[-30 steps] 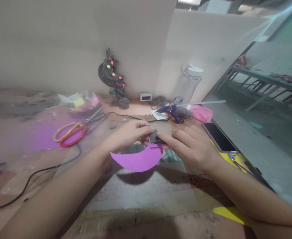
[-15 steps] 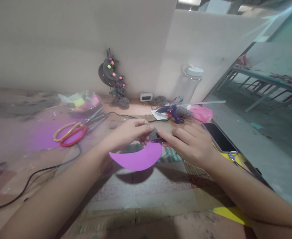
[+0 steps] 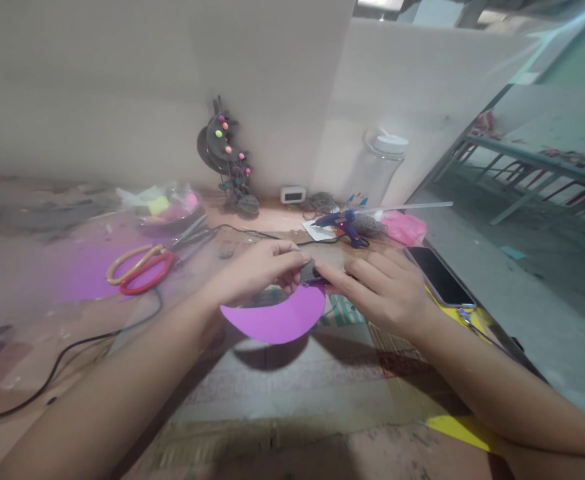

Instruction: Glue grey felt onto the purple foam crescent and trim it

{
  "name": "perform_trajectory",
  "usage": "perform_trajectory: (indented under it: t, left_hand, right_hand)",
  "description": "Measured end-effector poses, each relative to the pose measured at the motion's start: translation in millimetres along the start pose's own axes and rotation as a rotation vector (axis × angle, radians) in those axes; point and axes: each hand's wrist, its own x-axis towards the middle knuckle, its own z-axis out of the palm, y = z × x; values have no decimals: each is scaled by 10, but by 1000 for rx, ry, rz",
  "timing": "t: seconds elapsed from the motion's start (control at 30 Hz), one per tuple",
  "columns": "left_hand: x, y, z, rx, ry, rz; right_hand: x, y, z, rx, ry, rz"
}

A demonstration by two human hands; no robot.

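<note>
A purple paper crescent (image 3: 278,323) hangs above the cardboard, its curved edge toward me. Its far end is covered with dark grey material (image 3: 308,272), which looks like wrapped yarn. My left hand (image 3: 260,268) pinches this grey-covered end from the left with thumb and fingers. From the other side my right hand (image 3: 390,288) grips the same end, the index finger laid on the grey part; its thumb is mostly hidden. A blue glue gun (image 3: 341,223) with a long clear stick lies just beyond my hands.
Left are scissors (image 3: 145,270) with red and yellow handles, a bag of pompoms (image 3: 165,208) and a black cable (image 3: 67,347). Behind stand a decorated grey crescent (image 3: 220,143), a small clock (image 3: 293,195) and a bottle (image 3: 380,170). A phone (image 3: 440,277) lies right, near the table edge.
The crescent has shifted very slightly to the right in my fingers. Both hands keep nearly the same place and hold.
</note>
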Motion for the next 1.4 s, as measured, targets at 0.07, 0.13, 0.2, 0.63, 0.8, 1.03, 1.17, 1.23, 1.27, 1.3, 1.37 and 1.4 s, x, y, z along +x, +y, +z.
perform_trajectory:
  t: [0.07,0.13,0.2,0.63,0.8,1.03,1.17,1.23,1.27,1.3,1.37,1.4]
  left_hand:
    - [0,1,2,6,2,2]
    - [0,-1,4,5,1,0]
    - [2,-7,6,8,6,-2]
    - [2,-5,3,10,2,4]
    - [2,4,12,27,10,3]
    - [-2,9,19,75,3,-25]
    - [-15,12,-12,51,16,-7]
    - [-22,19,-23,60,19,3]
    - [-25,24,-24,66,21,7]
    - [-28,31,-23,70,22,8]
    - [-33,47,-13,70,24,5]
    - [-35,56,-5,72,24,2]
  right_hand:
    - [10,-6,-16,2,-7,-7]
    - [18,-14,-32,5,-14,-9]
    - [20,-22,-41,9,-17,-7]
    - [37,-33,-58,-37,-28,-28]
    - [33,-56,-56,15,-58,20]
    - [32,-57,-54,22,-65,31]
    - [1,-18,-28,22,29,53]
    - [-8,-5,-19,12,28,43]
    - [-11,-1,-15,5,22,38]
    - [-13,2,-13,-1,15,33]
    - [-16,2,-8,-12,2,24]
    - [-18,2,-5,-12,-1,17]
